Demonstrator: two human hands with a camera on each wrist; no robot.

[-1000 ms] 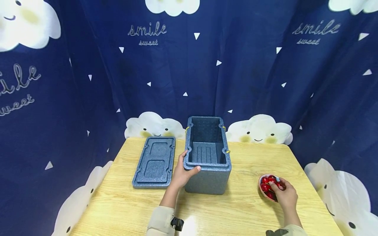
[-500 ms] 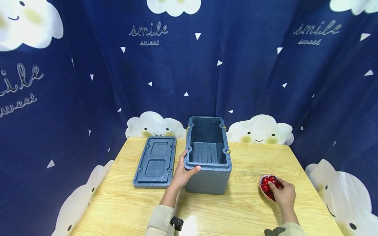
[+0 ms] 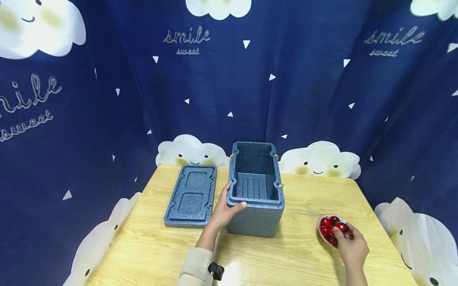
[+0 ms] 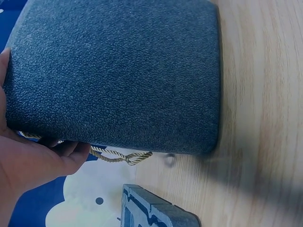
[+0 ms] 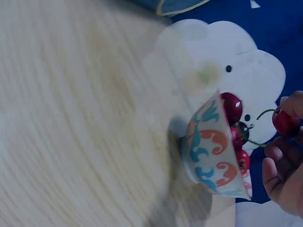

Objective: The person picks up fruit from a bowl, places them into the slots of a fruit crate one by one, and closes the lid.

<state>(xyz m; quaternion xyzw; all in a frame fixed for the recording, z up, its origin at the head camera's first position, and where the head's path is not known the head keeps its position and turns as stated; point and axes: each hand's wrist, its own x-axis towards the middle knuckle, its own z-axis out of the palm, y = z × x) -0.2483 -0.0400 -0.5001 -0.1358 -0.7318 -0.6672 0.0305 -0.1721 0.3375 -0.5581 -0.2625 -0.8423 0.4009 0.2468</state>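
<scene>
— Near the table's (image 3: 157, 254) right edge, your right hand (image 3: 352, 247) pinches one cherry (image 5: 285, 121) just above the bowl (image 5: 208, 156) (stem showing).
— And your left hand (image 3: 222, 212)?
— Its curled fingers grip the foam box (image 3: 255, 206) at its near left corner, mid-table.

**What stays out of sight**

The right hand (image 3: 352, 248) covers part of the bowl (image 3: 323, 236) and some cherries (image 3: 330, 228). The left hand's (image 3: 223, 210) fingers sit behind the foam box (image 3: 255, 216). The right wrist view blurs the desk (image 5: 71, 118).
</scene>
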